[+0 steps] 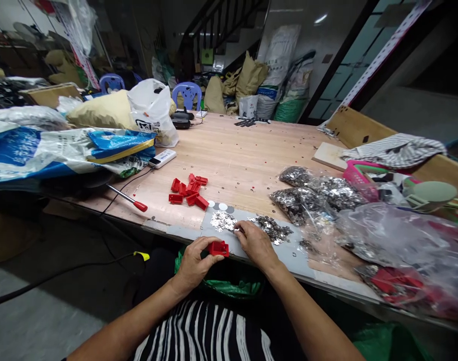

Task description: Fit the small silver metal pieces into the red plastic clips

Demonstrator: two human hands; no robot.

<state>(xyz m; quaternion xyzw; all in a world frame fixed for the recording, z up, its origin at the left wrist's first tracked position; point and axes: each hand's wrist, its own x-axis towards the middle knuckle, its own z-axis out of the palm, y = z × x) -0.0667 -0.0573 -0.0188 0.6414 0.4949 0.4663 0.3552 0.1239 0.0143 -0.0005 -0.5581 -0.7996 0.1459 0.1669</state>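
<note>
Near the table's front edge, my left hand (196, 259) is closed on a red plastic part (219, 248), held between thumb and fingers. My right hand (256, 244) is over the grey mat (289, 253), its fingertips pinched at the right side of a pile of shiny metal pieces (223, 220); whatever is between them is too small to make out. Just beyond that hand lies a darker pile of metal pieces (273, 229). Several loose red parts (191, 189) form a heap on the table to the left of the mat.
Clear bags of metal pieces (302, 200) and a pink basket (359, 180) stand at the right. A red-tipped lever (140, 206), a white device (163, 158) and large plastic sacks (63, 150) are at the left. A green bag (232, 288) hangs below the table edge.
</note>
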